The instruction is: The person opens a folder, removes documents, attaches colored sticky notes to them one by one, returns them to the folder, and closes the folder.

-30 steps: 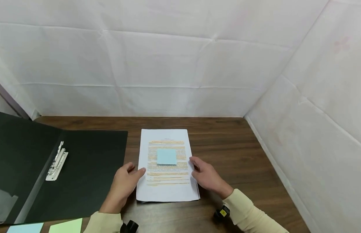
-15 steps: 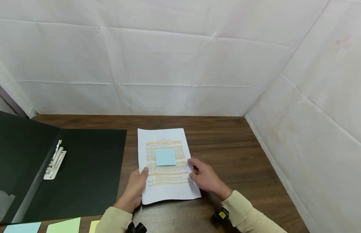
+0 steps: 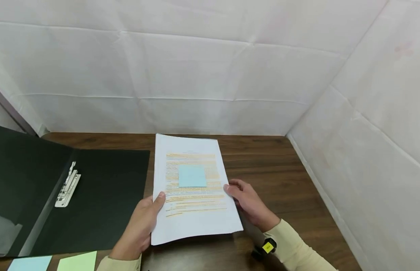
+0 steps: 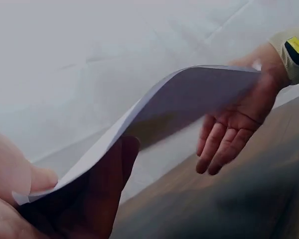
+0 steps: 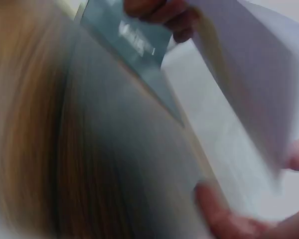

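Note:
A stack of printed paper sheets point(image 3: 199, 226) is raised over the table, its text marked in orange-yellow. On the top sheet sits a light blue sticky note point(image 3: 192, 175). My left hand point(image 3: 140, 224) grips the stack's left edge, thumb on top and fingers beneath. In the left wrist view the stack bows upward between the hands. My right hand point(image 3: 251, 205) is at the right edge with its thumb tip at the paper. Its other fingers point(image 4: 226, 142) hang straight below the sheets, apart from them.
An open black folder point(image 3: 108, 203) with a metal clip point(image 3: 69, 186) lies at the left. A blue sticky note point(image 3: 30, 263) and a green sticky note point(image 3: 77, 261) lie along its near edge. White sheeting point(image 3: 196, 67) stands behind and to the right of the wooden table point(image 3: 284, 169).
The paper stack has been lifted off the table toward the camera. My left hand has closed on its left edge, and the right hand has shifted slightly right, thumb now at the edge.

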Motion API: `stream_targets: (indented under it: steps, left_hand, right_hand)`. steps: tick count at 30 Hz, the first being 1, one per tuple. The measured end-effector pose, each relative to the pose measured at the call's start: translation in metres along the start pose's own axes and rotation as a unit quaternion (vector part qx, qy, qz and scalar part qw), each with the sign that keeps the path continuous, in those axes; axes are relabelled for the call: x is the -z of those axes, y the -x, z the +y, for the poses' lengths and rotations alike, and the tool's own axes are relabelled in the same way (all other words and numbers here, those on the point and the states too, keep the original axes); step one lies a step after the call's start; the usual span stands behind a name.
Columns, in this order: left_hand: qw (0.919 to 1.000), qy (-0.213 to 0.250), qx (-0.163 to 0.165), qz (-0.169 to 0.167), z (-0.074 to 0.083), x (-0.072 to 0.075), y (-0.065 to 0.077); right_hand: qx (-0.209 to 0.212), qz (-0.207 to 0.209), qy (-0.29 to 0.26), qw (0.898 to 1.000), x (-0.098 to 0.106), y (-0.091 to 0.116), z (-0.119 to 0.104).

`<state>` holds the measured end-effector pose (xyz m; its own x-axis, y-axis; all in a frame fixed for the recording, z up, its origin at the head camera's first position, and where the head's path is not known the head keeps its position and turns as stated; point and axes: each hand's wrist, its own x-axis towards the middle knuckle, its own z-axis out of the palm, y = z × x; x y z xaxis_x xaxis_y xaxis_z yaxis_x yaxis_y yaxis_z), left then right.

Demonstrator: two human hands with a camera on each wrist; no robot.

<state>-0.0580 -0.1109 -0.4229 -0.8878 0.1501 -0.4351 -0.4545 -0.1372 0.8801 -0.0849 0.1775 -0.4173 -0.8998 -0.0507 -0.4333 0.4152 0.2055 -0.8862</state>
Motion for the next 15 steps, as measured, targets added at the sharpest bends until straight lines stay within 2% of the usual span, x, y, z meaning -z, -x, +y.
stream_targets:
  steps: [3,6,9,11,12,14,15]
  left_hand:
    - [1.0,0.0,0.007,0.001,0.006,0.001,0.005]
    - [0.9996,-0.013,0.024,0.009,0.008,0.002,0.011]
    - [0.9979,-0.033,0.03,0.046,0.009,0.017,0.021]
    - [0.9949,-0.038,0.034,0.087,0.013,0.04,0.03]
    - [0.9914,-0.029,0.032,0.123,0.015,0.055,0.036]
    - [0.9746,-0.003,0.022,0.223,0.019,0.091,0.047]
    - [0.96,0.025,0.012,0.279,0.02,0.111,0.051]
  right_hand:
    - [-0.002,-0.056,-0.067,0.996,-0.004,0.006,-0.005]
    - [0.016,-0.099,-0.096,0.99,-0.011,0.012,-0.009]
    - [0.03,-0.114,-0.105,0.987,-0.018,0.017,-0.01]
    - [0.032,-0.115,-0.112,0.986,-0.02,0.019,-0.01]
    - [0.03,-0.115,-0.116,0.986,-0.02,0.02,-0.01]
    - [0.028,-0.114,-0.121,0.986,-0.019,0.023,-0.01]
    - [0.026,-0.114,-0.124,0.985,-0.017,0.024,-0.01]
